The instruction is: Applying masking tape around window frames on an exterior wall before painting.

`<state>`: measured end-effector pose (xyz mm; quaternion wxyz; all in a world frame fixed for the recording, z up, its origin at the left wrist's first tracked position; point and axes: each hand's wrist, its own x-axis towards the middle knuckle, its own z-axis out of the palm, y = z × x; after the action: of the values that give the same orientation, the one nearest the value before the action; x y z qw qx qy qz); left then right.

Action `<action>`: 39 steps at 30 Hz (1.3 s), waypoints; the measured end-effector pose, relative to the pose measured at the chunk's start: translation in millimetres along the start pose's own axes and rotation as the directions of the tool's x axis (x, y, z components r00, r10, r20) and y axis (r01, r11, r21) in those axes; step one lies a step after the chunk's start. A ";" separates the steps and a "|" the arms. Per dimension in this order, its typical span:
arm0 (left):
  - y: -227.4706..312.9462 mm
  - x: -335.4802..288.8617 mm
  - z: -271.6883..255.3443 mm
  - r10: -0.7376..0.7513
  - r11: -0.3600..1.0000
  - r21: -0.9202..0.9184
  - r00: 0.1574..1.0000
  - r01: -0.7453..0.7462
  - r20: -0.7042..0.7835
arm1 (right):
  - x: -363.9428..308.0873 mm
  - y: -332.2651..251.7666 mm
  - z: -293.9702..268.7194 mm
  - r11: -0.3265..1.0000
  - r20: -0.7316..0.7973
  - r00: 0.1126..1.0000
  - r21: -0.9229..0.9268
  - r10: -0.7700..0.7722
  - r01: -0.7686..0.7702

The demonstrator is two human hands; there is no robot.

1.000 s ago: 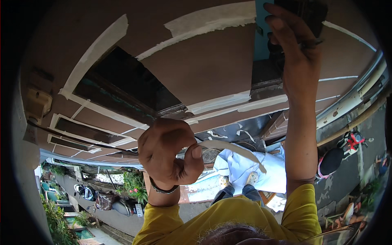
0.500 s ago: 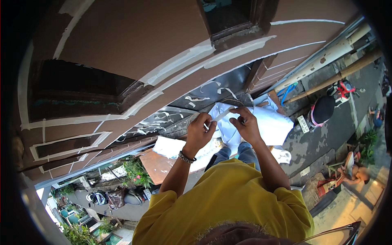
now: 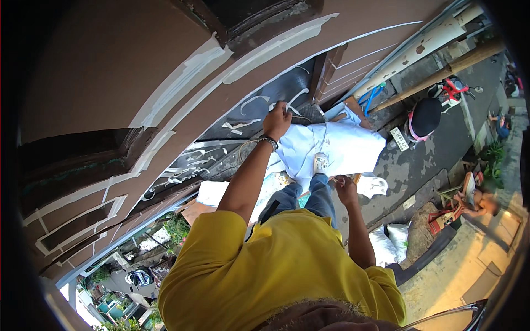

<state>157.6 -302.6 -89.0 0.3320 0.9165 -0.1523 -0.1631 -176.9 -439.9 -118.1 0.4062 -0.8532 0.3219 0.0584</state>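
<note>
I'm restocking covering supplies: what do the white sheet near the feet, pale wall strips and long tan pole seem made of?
White sheet: perhaps cloth or thin plastic, smooth-looking, judging by its creases.
Wall strips: probably paper masking tape, matte, given their thin, flat lie and uneven ends.
Long pole: bamboo or wood, dull, being round and tan; which one, I can't tell.

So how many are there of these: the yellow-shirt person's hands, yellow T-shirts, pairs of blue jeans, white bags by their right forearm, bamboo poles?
Hands (left hand, right hand): 2
Yellow T-shirt: 1
Blue jeans, pairs: 1
White bags: 2
Bamboo pole: 1
Total: 7
</note>
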 end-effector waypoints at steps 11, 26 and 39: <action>-1.6 58.4 12.0 -0.445 0.518 -0.691 0.849 0.503 0.284 | -27.0 18.6 9.6 0.969 0.122 0.961 -0.042 0.247 -0.244; -4.3 57.4 4.8 -0.418 0.228 -0.828 0.819 0.513 0.393 | 2.1 -4.0 11.7 0.982 0.157 0.970 0.003 0.184 -0.186; -9.2 44.1 -3.1 -0.393 0.360 -0.757 0.825 0.545 0.406 | 147.1 -118.8 71.7 0.840 0.169 0.980 0.542 -0.108 -0.001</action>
<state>200.1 -311.2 -101.5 0.6616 0.6212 0.1907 -0.3742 21.2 -406.3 -140.9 0.6604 -0.7033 0.2606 0.0362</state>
